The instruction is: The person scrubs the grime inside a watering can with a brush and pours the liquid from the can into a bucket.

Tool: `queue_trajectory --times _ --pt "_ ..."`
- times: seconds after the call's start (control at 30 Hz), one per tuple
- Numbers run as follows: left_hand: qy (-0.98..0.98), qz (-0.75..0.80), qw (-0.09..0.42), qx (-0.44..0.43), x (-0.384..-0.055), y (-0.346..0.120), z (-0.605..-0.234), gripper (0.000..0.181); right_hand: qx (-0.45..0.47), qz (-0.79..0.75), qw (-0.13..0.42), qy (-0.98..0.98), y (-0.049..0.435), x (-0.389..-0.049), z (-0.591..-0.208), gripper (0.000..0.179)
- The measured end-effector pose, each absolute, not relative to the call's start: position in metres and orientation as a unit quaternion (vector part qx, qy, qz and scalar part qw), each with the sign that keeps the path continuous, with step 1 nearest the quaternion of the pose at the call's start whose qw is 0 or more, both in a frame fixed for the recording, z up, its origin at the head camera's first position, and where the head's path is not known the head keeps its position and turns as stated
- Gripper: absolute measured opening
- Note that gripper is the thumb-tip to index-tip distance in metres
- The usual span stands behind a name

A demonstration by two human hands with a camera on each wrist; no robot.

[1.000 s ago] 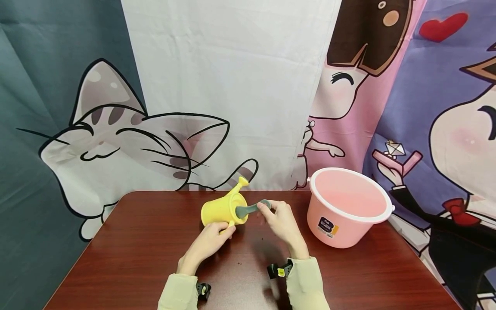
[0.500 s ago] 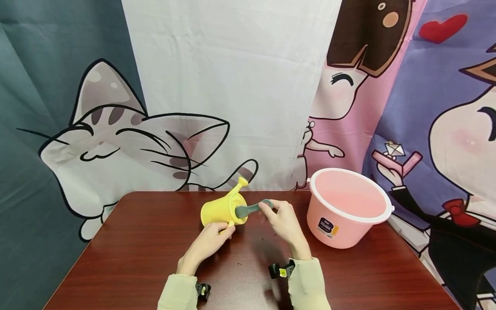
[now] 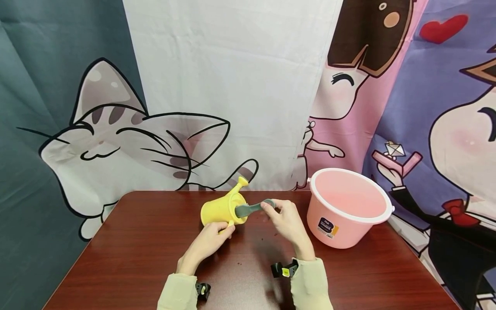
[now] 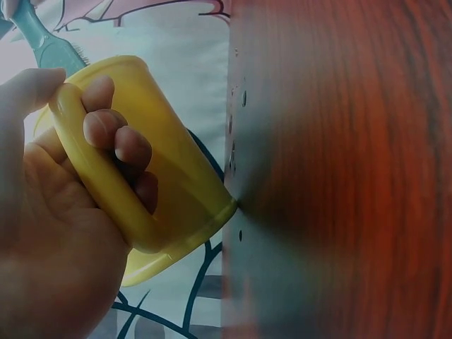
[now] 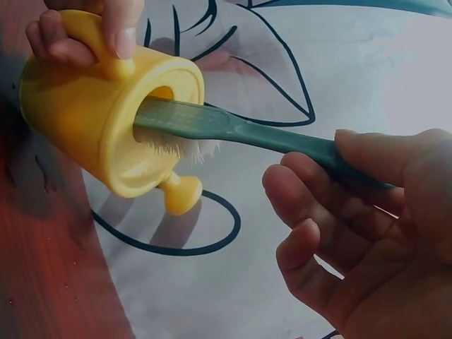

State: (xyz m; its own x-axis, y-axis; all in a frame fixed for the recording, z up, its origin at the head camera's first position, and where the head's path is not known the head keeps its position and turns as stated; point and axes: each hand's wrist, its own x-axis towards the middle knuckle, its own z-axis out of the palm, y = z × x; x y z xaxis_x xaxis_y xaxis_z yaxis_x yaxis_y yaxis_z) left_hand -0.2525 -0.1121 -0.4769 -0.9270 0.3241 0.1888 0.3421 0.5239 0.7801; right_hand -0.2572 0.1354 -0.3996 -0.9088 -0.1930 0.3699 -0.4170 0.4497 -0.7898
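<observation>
A yellow watering can (image 3: 218, 211) is tipped on its side over the table, its mouth facing right and its spout pointing up and away. My left hand (image 3: 211, 237) grips its handle, with the fingers curled through the loop in the left wrist view. A green scrub brush (image 5: 268, 135) with pale bristles has its head partly inside the can's mouth. The thumb and fingers of my right hand (image 3: 286, 221) pinch the brush's handle near its end. In the right wrist view the bristles (image 5: 176, 145) face down at the can's rim.
A pink bucket (image 3: 335, 228) with a white rim stands on the right side of the brown table (image 3: 128, 254). Small drops dot the tabletop below the hands. A printed cloth (image 3: 232, 86) hangs right behind the table's far edge.
My right hand and forearm have shifted slightly to the right, the brush moving a little with them. My left hand and the watering can have stayed nearly still.
</observation>
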Motion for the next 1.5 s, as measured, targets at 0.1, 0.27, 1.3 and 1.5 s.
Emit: queue_trajectory --times 0.1,0.27,1.3,1.5 --pt "-0.873 -0.449 0.009 -0.192 -0.252 -0.112 -0.476 0.04 0.184 0.495 0.113 -0.842 0.137 -0.257 -0.399 0.021" --pt "-0.874 -0.448 0.008 -0.19 -0.252 -0.112 -0.476 0.043 0.182 0.506 0.109 -0.836 0.14 -0.258 -0.399 0.021" --pt "-0.875 -0.448 0.005 -0.183 -0.253 -0.111 -0.477 0.039 0.229 0.498 0.188 -0.815 0.162 -0.237 -0.372 0.006" --pt "-0.876 -0.447 0.007 -0.181 -0.253 -0.111 -0.477 0.038 0.199 0.502 0.221 -0.812 0.172 -0.258 -0.4 0.006"
